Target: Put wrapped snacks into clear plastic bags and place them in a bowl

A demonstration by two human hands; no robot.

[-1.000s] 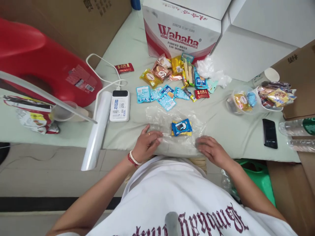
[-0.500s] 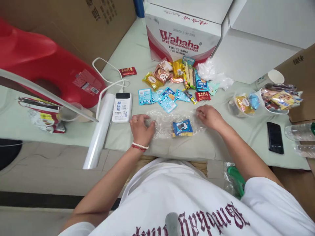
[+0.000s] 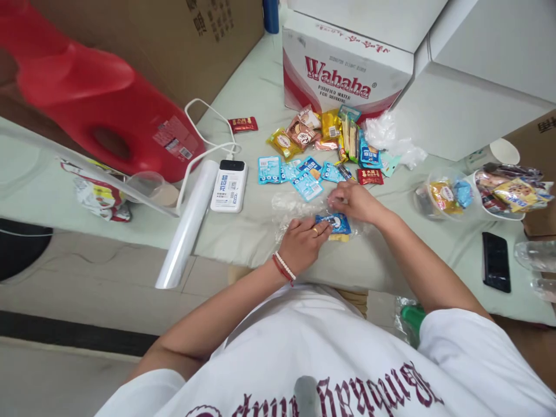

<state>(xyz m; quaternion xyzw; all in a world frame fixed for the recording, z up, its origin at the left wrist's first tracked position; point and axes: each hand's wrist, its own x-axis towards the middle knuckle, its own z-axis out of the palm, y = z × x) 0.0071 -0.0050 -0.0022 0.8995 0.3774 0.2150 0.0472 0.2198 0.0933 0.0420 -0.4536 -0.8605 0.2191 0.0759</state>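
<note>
In the head view, we see the left hand [image 3: 303, 238] with its fingers laid over the blue packet [image 3: 341, 225], touching it from above; we cannot tell whether the thumb closes on it. The blue packet lies on the clear plastic film [image 3: 286, 209], and a yellow packet [image 3: 339, 237] shows at its near edge. Just beyond the left fingertips we find the right hand [image 3: 357, 201], its fingers bent with only a small gap; we cannot tell if it pinches the film. Beyond both hands lie the light-blue packets [image 3: 309, 186], and the red packet [image 3: 370, 176] is close past the right hand. Well left of the left hand we notice the white power bank [image 3: 228, 191]; well right of the right hand, the black phone [image 3: 496, 260] rests on the table [image 3: 412, 255].
</note>
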